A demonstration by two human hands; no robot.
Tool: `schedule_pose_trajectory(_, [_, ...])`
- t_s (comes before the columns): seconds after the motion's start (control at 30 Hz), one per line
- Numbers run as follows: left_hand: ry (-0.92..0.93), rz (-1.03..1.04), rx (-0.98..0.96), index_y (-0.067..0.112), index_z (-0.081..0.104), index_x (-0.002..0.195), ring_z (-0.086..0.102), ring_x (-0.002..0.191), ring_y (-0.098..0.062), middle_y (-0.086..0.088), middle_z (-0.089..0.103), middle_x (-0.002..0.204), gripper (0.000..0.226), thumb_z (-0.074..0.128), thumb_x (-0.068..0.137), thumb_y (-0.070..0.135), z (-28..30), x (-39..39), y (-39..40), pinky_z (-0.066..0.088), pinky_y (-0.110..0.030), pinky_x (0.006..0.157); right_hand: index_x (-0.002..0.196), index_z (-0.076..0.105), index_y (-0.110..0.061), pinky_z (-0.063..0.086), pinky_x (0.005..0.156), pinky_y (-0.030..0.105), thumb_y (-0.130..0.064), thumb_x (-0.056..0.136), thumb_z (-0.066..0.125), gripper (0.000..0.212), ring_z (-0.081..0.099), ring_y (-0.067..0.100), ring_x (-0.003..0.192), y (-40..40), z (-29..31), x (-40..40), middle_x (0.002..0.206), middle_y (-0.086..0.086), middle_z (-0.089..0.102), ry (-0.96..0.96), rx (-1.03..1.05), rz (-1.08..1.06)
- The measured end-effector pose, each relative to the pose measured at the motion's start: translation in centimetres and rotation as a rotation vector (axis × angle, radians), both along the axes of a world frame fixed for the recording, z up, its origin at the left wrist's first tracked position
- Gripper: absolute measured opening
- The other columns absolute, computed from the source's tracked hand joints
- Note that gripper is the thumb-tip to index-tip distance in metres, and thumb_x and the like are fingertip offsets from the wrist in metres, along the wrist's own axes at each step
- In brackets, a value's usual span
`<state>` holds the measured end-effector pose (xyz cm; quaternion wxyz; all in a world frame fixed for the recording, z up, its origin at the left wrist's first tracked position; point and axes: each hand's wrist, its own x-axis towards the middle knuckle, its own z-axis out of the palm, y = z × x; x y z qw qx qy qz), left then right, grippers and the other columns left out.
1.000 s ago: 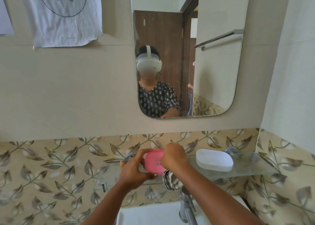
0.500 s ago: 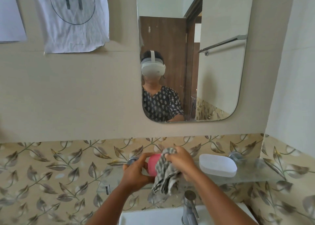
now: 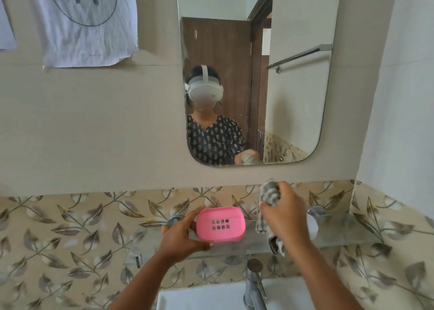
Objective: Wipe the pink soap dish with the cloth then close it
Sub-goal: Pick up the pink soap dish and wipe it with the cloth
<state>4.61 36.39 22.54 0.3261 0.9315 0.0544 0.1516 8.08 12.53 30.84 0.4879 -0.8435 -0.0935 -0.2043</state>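
Bathroom shelf, head view. My left hand (image 3: 182, 235) grips the pink plastic soap dish (image 3: 220, 224) by its left end, thumb under the lower edge and fingers behind, tilting its slotted face toward the camera just above the clear glass shelf (image 3: 347, 231). My right hand (image 3: 283, 213) is closed round the bunched grey-and-white checked cloth (image 3: 270, 193), held up and to the right, apart from the dish, with a tail of fabric hanging below the fist.

I judge the dish light, rigid and smooth, likely slippery if wet, so the short ends or rounded rim are the surest hold; the cloth is soft and limp and will fold over any corner. The white oval lid (image 3: 312, 227), mostly hidden behind my right wrist, lies on the shelf to the right.

The glass front edge sits just beneath the dish, and the chrome tap (image 3: 254, 284) and white basin (image 3: 199, 298) are below. Open room lies above the shelf, between the hands.
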Motion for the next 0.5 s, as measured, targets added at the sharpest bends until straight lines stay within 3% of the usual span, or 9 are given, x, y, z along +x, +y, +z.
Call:
schedule_pose_trajectory(0.17, [0.018, 0.002, 0.006, 0.055, 0.024, 0.136, 0.051, 0.084, -0.001, 0.023, 0.059, 0.093, 0.099, 0.079, 0.053, 0.059, -0.2, 0.0, 0.1, 0.034, -0.038, 0.095, 0.107, 0.055, -0.016, 0.057, 0.061, 0.022, -0.001, 0.085, 0.061, 0.028, 0.062, 0.009, 0.077, 4.6, -4.3, -0.4, 0.093, -0.002, 0.063, 0.042, -0.319, 0.157])
schedule_pose_trajectory(0.3, [0.010, 0.023, 0.060, 0.055, 0.020, 0.138, 0.051, 0.092, -0.004, 0.023, 0.057, 0.093, 0.099, 0.077, 0.057, 0.061, 0.4, -0.3, -0.2, 0.027, -0.032, 0.092, 0.110, 0.058, -0.017, 0.051, 0.067, 0.020, -0.003, 0.084, 0.060, 0.030, 0.058, 0.011, 0.083, 5.9, -5.2, -0.7, 0.101, 0.000, 0.066, 0.004, -0.403, 0.169])
schedule_pose_trajectory(0.43, [0.009, 0.000, 0.059, 0.053, 0.025, 0.138, 0.050, 0.090, -0.004, 0.022, 0.055, 0.090, 0.102, 0.064, 0.048, 0.080, 0.6, -0.6, -0.4, 0.027, -0.034, 0.097, 0.113, 0.062, -0.014, 0.049, 0.088, 0.024, -0.008, 0.085, 0.062, 0.028, 0.053, 0.018, 0.110, 6.3, -5.4, -1.0, 0.115, 0.004, 0.063, -0.075, -0.545, 0.142])
schedule_pose_trajectory(0.5, [0.006, -0.022, 0.045, 0.052, 0.027, 0.139, 0.051, 0.089, -0.004, 0.022, 0.056, 0.088, 0.111, 0.051, 0.038, 0.092, 0.5, -0.6, -0.3, 0.027, -0.036, 0.100, 0.114, 0.063, -0.014, 0.050, 0.090, 0.026, -0.007, 0.085, 0.061, 0.030, 0.055, 0.018, 0.109, 6.6, -5.6, -1.3, 0.115, 0.003, 0.065, -0.104, -0.598, 0.160])
